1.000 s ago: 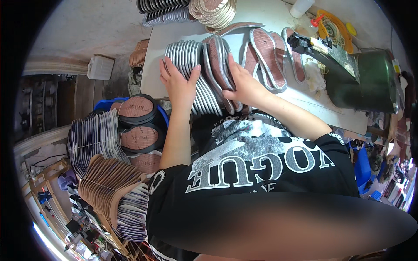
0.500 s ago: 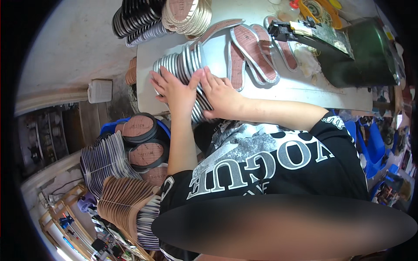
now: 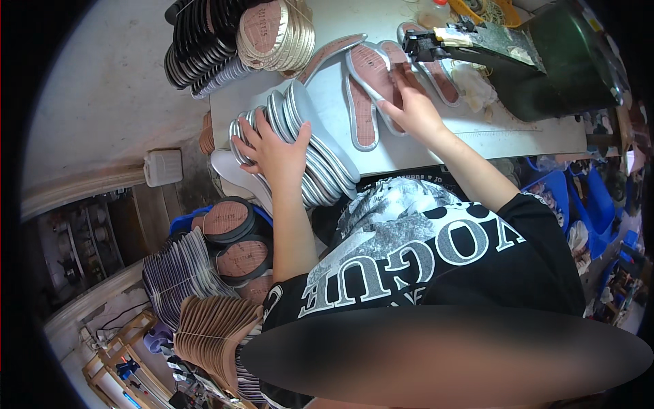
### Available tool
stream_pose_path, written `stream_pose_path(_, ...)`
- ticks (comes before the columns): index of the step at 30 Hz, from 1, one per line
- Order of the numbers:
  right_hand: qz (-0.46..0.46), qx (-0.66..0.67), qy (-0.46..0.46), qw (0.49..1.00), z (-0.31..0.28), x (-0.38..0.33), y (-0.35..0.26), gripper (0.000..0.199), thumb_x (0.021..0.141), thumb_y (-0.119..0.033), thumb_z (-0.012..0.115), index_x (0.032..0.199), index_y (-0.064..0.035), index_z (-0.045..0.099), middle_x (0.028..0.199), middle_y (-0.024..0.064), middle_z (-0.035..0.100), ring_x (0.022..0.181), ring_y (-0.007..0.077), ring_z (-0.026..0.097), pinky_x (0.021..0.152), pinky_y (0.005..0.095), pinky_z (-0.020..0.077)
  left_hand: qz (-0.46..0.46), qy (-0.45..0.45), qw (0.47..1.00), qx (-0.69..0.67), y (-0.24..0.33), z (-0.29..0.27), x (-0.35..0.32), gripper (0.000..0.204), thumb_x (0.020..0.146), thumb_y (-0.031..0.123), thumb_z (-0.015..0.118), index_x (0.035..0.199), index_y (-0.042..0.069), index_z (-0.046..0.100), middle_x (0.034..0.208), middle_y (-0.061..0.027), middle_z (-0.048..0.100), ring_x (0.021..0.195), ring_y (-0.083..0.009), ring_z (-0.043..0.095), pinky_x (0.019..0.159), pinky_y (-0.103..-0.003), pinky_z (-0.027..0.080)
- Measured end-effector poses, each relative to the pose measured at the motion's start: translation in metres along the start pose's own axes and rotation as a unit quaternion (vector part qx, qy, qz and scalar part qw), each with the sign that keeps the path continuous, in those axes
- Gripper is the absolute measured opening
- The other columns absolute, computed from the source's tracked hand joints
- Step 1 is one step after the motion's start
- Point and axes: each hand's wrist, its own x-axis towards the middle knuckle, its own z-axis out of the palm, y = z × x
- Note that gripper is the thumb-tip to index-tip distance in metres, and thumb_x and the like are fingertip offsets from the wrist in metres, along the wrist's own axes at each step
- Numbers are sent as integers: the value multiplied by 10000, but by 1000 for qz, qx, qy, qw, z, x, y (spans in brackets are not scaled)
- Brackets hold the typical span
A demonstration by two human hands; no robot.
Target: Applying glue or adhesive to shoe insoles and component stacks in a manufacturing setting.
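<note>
— Leaning in a fanned row at the table's (image 3: 477,129) left edge, those silver-rimmed insoles (image 3: 320,150); probably propped that way for easy peeling off one by one?

— Likely. Left hand (image 3: 276,153) laid flat on the row, fingers spread, steadying it; forearm straight up from below.

— And further right?

— Right hand (image 3: 412,109) reaching across, fingertips pressed on a brown-faced insole (image 3: 371,71) lying flat beside the dark green machine (image 3: 545,61). Not pinching, just pressing down.
</note>
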Motion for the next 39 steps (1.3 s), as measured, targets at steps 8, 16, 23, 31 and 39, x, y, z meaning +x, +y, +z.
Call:
stream_pose_path(8, 195, 464, 43, 863, 21, 0, -29, 774, 825, -137, 709, 1432, -55, 237, 1359, 111, 414, 1125, 168, 545, 855, 348, 518, -1, 21, 1000, 8, -3, 3, -4, 973, 677, 538, 748, 1453, 120, 335, 1555, -193, 159, 1426, -459, 27, 1002, -772, 74)
stream_pose_path(16, -204, 80, -29, 975, 17, 8, -26, 413, 801, -15, 603, 1213, -42, 601, 1377, 109, 508, 1146, 335, 525, 981, 377, 425, 7, 14, 1000, 0, -3, 2, -5, 979, 685, 539, 745, 1460, 114, 324, 1564, -184, 128, 1425, -466, 4, 1002, -776, 61)
stream_pose_path(23, 241, 353, 1, 904, 9, 5, -8, 456, 899, -411, 634, 1015, 29, 666, 848, 127, 691, 684, 148, 637, 659, 287, 522, 8, 13, 1000, -7, -5, 1, -5, 985, 691, 556, 735, 1462, 111, 316, 1558, -201, 126, 1420, -480, -4, 999, -779, 58)
stream_pose_path(31, 143, 294, -22, 945, 73, 27, -51, 867, 735, -301, 781, 1318, 115, 292, 1277, 261, 520, 1183, 334, 526, 995, 374, 418, 5, 24, 1000, 11, -4, 5, -5, 993, 676, 563, 745, 1457, 112, 328, 1552, -202, 149, 1420, -473, 23, 995, -778, 74)
stream_pose_path(39, 58, 287, -28, 956, 13, 4, -33, 955, 765, -117, 628, 1474, 81, 21, 1292, 310, 506, 1070, 364, 608, 868, 371, 523, 4, 14, 1000, 7, -9, 7, -3, 1018, 669, 563, 749, 1464, 109, 304, 1548, -220, 136, 1410, -502, 10, 990, -785, 48)
